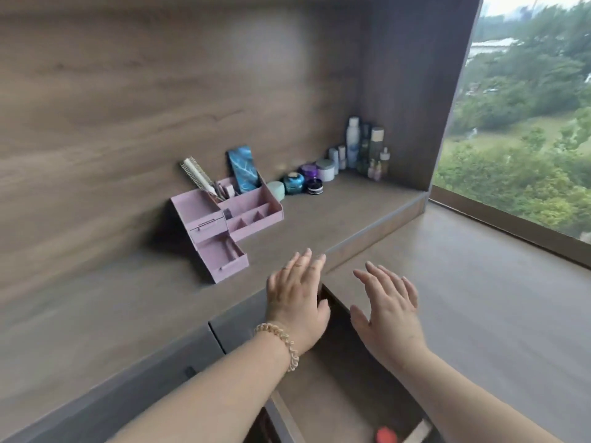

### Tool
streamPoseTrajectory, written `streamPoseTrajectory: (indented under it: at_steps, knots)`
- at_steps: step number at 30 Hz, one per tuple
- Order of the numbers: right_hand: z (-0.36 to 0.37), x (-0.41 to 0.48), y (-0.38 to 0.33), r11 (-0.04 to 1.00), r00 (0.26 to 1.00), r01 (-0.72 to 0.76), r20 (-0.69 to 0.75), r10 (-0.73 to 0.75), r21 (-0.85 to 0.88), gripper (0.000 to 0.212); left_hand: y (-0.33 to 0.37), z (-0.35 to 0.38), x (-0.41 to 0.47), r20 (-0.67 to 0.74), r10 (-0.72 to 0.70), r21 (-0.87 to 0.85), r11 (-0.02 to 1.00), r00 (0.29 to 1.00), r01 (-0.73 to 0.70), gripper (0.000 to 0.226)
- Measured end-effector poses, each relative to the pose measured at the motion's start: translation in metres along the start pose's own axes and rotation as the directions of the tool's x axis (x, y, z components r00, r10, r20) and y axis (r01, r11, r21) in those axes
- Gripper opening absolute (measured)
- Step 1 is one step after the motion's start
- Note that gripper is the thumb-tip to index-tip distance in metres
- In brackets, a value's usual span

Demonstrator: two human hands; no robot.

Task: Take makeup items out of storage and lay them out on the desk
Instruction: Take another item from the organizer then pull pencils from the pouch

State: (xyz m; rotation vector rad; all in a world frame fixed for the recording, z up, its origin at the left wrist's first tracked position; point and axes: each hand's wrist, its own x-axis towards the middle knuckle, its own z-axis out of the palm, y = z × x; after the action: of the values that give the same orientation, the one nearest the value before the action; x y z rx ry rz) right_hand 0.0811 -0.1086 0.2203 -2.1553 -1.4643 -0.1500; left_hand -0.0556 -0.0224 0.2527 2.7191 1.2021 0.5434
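Step in hand: early, by my reading. Storage is opened and nothing from it is laid out on the near desk (479,298) yet.
Desk drawer (339,388): pulled out under both forearms, dark inside. A small red item (386,435) lies at its near end, too blurred to name.
Left hand (295,298): fingers straight and close together, palm down over the far edge of the drawer opening, thumb at the gap. It holds nothing. Whether it touches the desk top cannot be told.
Right hand (388,311): fingers straight and spread, palm down just right of the left hand, above the drawer's far right corner. It holds nothing.
Pink organizer (252,215): far left against the wall, its lower small drawer (224,260) slid out. A comb (196,174) and a blue marbled case (243,169) stand in its back slots.
Jars (294,183): in a row right of the organizer.
Bottles (353,142): clustered in the far right corner.
Next move, judged: lower one hand into the desk drawer, or reach far to the organizer. Either way the fingers must curl round one item, then carry it to the bare near-right surface.
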Motion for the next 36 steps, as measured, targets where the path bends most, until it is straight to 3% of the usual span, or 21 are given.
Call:
streamPoseTrajectory:
  at_steps: [8,20,23,26,36]
  knots:
    - [0.075,0.096,-0.093,0.987,0.986,0.146,0.064,-0.151,0.071,0.057,-0.139,-0.029,0.075,-0.079,-0.175,0.157,0.970,0.981,0.186,0.068]
    - [0.168,0.245,-0.142,0.911,0.924,0.361,0.052,-0.378,0.199,0.051,-0.235,-0.025,0.145,-0.149,-0.305,0.284,0.898,0.941,0.336,0.071]
    - [0.194,0.284,-0.155,0.911,0.928,0.342,0.072,-0.366,0.232,0.050,-0.262,-0.017,0.160,-0.117,-0.392,0.310,0.858,0.912,0.409,0.074]
    - [0.218,0.318,-0.168,0.926,0.940,0.288,0.114,-0.322,0.244,0.048,-0.278,-0.003,0.168,-0.045,-0.391,0.386,0.842,0.919,0.377,0.076]
    - [0.268,0.374,-0.210,0.912,0.970,0.169,0.100,-0.221,0.374,0.034,-0.289,0.016,0.162,-0.193,-0.268,0.430,0.842,0.944,0.327,0.081]
